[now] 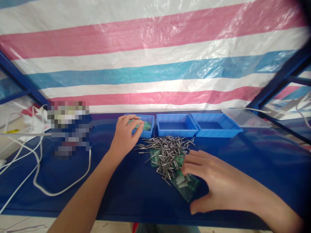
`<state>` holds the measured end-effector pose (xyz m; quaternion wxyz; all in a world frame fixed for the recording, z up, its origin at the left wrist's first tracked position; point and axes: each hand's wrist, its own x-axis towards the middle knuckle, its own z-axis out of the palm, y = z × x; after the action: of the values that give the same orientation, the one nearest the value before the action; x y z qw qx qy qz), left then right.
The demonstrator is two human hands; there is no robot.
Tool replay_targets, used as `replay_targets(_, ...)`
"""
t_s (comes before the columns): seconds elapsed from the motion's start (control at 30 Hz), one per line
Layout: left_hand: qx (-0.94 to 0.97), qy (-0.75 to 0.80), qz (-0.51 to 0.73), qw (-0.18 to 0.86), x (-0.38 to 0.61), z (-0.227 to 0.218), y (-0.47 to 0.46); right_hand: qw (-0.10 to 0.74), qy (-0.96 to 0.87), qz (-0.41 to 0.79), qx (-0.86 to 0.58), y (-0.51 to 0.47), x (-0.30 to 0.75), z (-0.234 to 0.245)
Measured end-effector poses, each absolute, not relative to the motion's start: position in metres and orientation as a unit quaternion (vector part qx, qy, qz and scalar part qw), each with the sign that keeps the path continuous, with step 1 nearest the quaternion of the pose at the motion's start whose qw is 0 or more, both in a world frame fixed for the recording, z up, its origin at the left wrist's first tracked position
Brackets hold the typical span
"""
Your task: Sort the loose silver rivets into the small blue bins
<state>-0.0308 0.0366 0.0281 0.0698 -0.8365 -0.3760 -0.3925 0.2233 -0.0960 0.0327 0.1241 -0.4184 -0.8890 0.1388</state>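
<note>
My left hand (127, 134) is over the left blue bin (151, 131), its fingers loosely bent and nothing visible held in them. Small green plastic packets (147, 126) lie in that bin, partly hidden by the hand. In front of the bins spreads a pile of thin metal rivets (168, 152) on the blue table. Green packets lie among and under them. My right hand (206, 178) is open at the pile's right side, thumb well apart from the fingers. Its fingertips are above a clear green bag (186, 186) holding pale pieces; whether they touch it I cannot tell.
A middle blue bin (177, 132) and a right blue bin (218, 132) stand in the row. A clear plastic lid (245, 118) lies at the back right. White cables (39, 165) loop across the left side. Behind hangs a striped plastic sheet (150, 74).
</note>
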Motion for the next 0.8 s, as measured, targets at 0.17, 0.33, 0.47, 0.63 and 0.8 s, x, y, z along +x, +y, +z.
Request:
replay_targets(0.17, -0.88, -0.302, -0.366, 0.019, -0.015, 0.033, 0.017, 0.121, -0.876, 0.158, -0.44, -0.114, 0.231, 0.007)
replay_targets(0.33, -0.898, -0.273, -0.346, -0.023, -0.006, 0.031, 0.007, 0.205, -0.865, 0.155, -0.431, -0.117, 0.236, 0.006)
replay_targets(0.47, -0.903, -0.263, -0.334, -0.061, -0.003, 0.031, 0.003, 0.307, -0.817, 0.185, -0.451, -0.1, 0.242, 0.017)
replay_targets(0.63, -0.906, -0.254, -0.306, -0.146, -0.003, 0.032, -0.002, 0.33, -0.781, 0.211, -0.486, -0.061, 0.237, 0.036)
replay_targets(0.8, -0.894, -0.289, -0.265, -0.215, -0.004, 0.028, 0.0, 0.348, -0.783, 0.258, -0.448, -0.033, 0.22, 0.04)
